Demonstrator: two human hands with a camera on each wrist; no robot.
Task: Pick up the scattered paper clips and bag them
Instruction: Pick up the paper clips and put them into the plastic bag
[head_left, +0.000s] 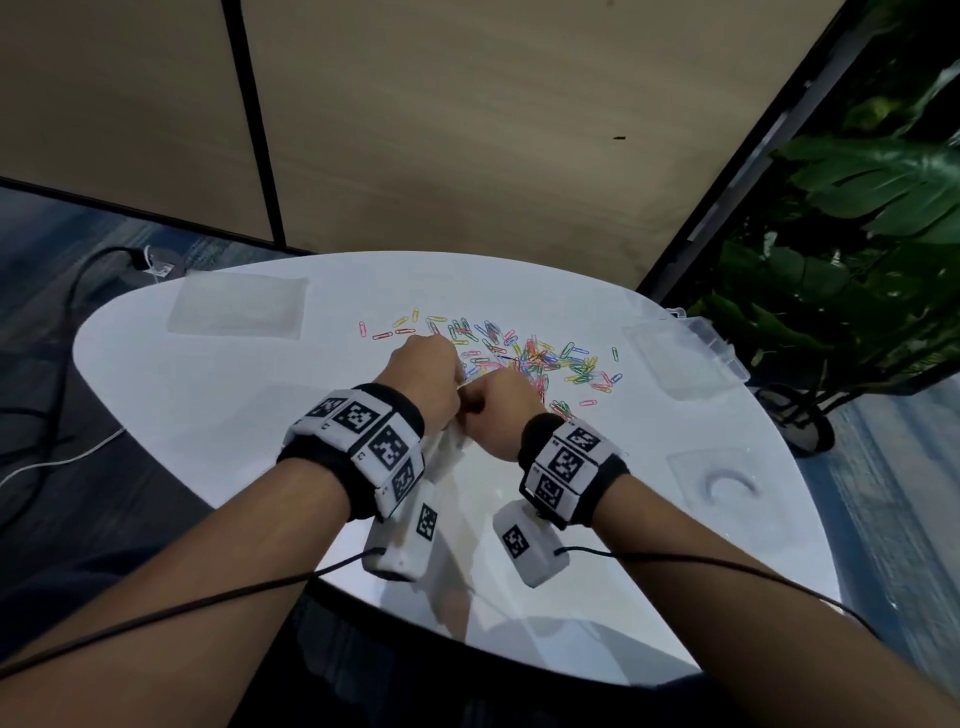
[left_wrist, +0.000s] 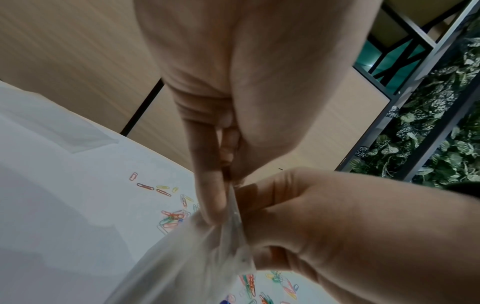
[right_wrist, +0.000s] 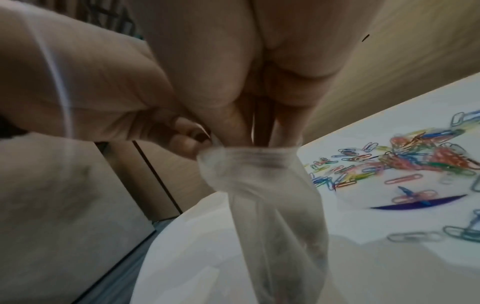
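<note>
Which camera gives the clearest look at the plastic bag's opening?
The right wrist view: the clear bag's mouth shows as a ring around the right hand's fingertips. The left wrist view shows it edge-on and blurred; the head view hides it behind both hands.

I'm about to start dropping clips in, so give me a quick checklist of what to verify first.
1. Left hand pinches the clear bag at its mouth: ok.
2. Right hand pinches the opposite side: ok.
3. Bag mouth pulled open: not ok, lips still together.
4. Paper clips lie just beyond the hands: ok.
5. Bag empty: cannot tell, film is blurred.
6. A hand free to pick up clips: not ok.
</note>
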